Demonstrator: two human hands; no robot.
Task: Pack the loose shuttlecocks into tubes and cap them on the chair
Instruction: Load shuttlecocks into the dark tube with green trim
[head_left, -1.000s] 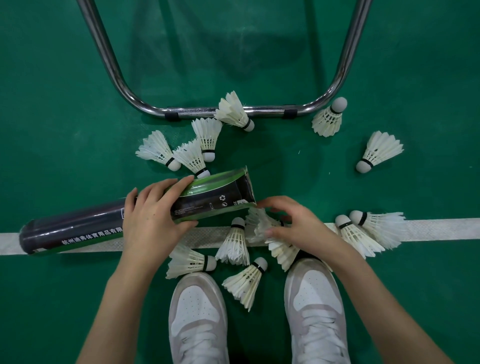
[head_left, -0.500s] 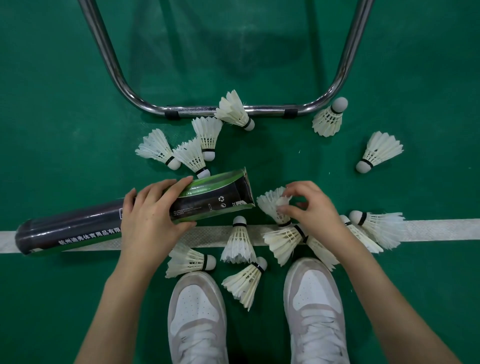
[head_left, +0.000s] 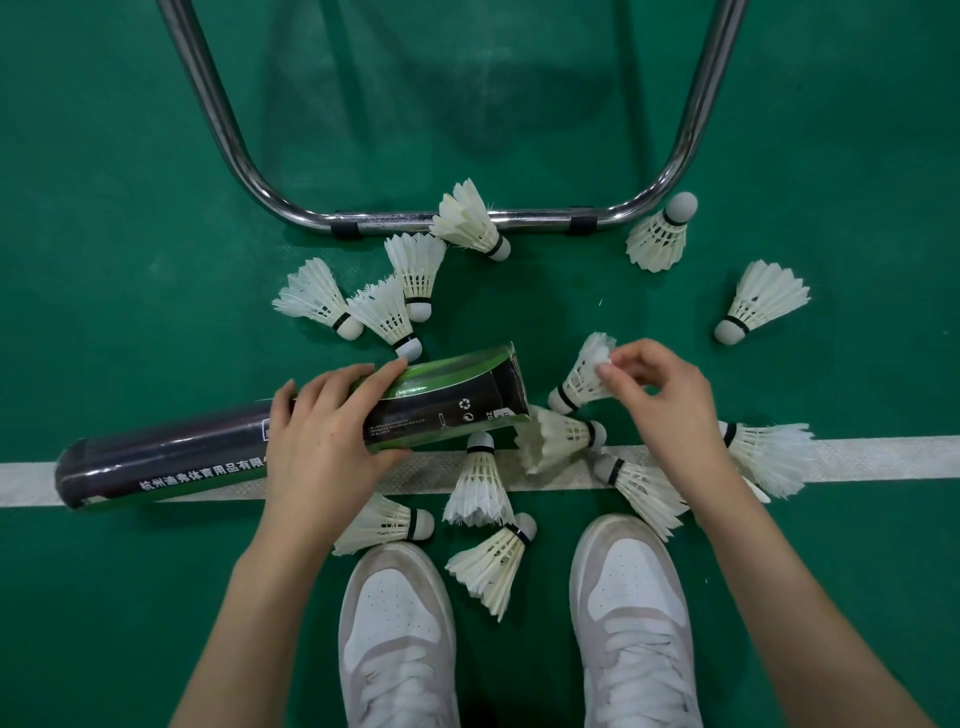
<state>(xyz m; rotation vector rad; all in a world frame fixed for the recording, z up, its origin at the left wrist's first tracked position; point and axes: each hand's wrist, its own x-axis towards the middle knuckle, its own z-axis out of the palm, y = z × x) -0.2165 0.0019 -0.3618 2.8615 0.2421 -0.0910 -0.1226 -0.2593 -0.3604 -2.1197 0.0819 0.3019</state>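
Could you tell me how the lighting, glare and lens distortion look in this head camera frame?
Head view: even, soft lighting; a faint shadow on the green floor beyond the tube; bright glare streaks along the chrome chair leg; wide-angle bending bows the white line; everything stays reasonably sharp.

Loose shuttlecocks (head_left: 563, 439) crowd the tube mouth (head_left: 511, 384); green floor (head_left: 597, 306) beyond seems free.

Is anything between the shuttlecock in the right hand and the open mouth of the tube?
Nothing visible blocks it. The right hand pinches the shuttlecock by its feathers, cork toward the tube, whose open end faces it across bare floor. Another shuttlecock lies just below the mouth, off the direct line.
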